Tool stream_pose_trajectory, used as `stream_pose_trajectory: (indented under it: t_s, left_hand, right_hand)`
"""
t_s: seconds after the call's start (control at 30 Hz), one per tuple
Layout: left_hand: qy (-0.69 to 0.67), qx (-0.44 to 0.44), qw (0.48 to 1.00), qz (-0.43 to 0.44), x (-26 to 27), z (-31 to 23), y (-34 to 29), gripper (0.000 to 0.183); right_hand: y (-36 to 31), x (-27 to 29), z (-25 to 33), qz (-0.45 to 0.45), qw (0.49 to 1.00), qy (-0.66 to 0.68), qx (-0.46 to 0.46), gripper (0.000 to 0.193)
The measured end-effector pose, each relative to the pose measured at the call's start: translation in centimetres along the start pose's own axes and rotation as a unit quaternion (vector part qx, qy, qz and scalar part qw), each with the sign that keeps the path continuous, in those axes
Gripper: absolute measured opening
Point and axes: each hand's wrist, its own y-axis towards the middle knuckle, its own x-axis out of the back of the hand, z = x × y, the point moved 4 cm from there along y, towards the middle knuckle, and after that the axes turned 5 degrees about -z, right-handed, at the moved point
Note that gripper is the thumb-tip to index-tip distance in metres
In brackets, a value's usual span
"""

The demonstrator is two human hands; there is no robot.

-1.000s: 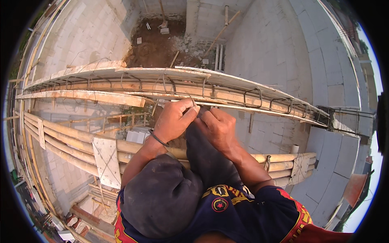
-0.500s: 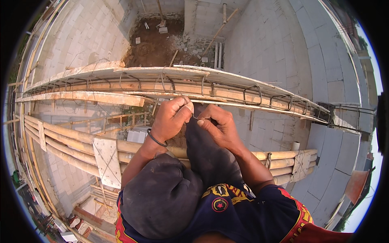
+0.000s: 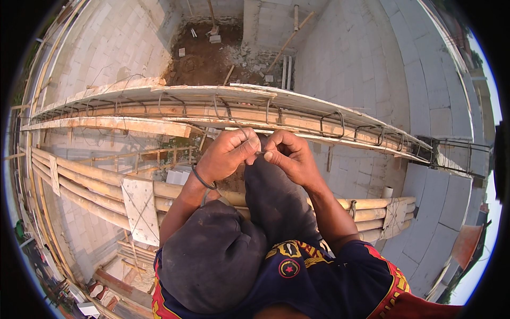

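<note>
My left hand (image 3: 228,155) and my right hand (image 3: 291,158) meet above my dark-trousered knee, thumbs and forefingers pinched together. Between the fingertips shows a short bit of thin wire (image 3: 259,153); most of it is hidden by the fingers. A dark band (image 3: 203,179) circles my left wrist. Just beyond the hands runs a long wooden formwork trough (image 3: 239,115), with bent steel stirrups (image 3: 332,123) and rebar lying along it. Neither hand appears to touch the trough.
Lashed bamboo poles (image 3: 101,189) cross beneath me, with pale boards (image 3: 140,210) tied to them. Block walls (image 3: 350,69) rise on both sides. Far below lies a dirt floor (image 3: 204,58) with rubble. Rebar sticks out at the trough's right end (image 3: 425,143).
The hands have drawn closer together at the fingertips, and my right hand has moved slightly up. The wire loop seen between them before is now mostly covered.
</note>
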Motion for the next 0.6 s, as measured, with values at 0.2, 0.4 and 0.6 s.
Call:
stream_pose_trajectory:
  t_s: [0.2,0.4,0.6]
  left_hand:
    - [-0.04,0.04,0.998,-0.032,0.8,0.4,-0.2,0.037]
    - [-0.034,0.045,0.998,-0.019,0.9,0.2,0.0,0.032]
    - [-0.056,0.045,0.997,-0.012,0.7,0.1,0.3,0.029]
  right_hand:
    - [0.4,0.3,0.5,0.021,0.997,-0.074,0.023,0.013]
    - [0.4,0.8,1.2,0.03,0.988,-0.136,0.07,0.015]
    - [0.8,1.3,1.7,0.046,0.978,-0.174,0.105,0.021]
